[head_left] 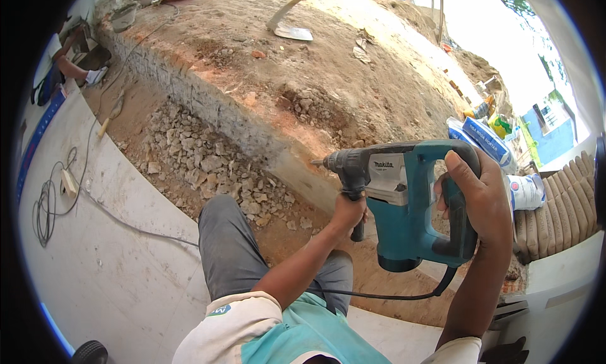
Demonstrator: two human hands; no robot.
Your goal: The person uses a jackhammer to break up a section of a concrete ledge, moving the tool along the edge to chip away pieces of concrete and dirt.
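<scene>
A teal and black rotary hammer drill (404,187) is held up across my lap, its chuck and bit pointing left over a concrete ledge (297,165). My left hand (349,212) wraps the black side handle below the chuck. Around the rear D-shaped handle closes my right hand (476,193), thumb on top. Whether a finger presses the trigger cannot be made out. A black power cord (391,297) leaves the drill's base and runs left beneath my left forearm. The bit's tip lies near the ledge's edge in the picture; contact cannot be told.
Broken rubble (208,156) lies along the ledge's foot. A hoe (293,31) rests on the raised dirt. Cord loops (47,206) and a small wooden block (68,184) are on the pale floor at left. Another person's leg (72,69) shows far left. Stacked sacks (558,203) stand at right.
</scene>
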